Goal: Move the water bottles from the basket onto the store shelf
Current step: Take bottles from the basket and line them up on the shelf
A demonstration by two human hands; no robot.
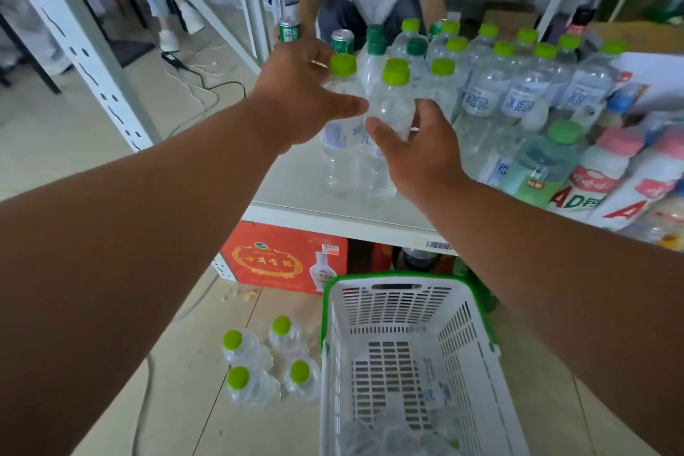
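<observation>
Shop, stocked drinks shelf [344, 222], shopping basket [477, 337]
</observation>
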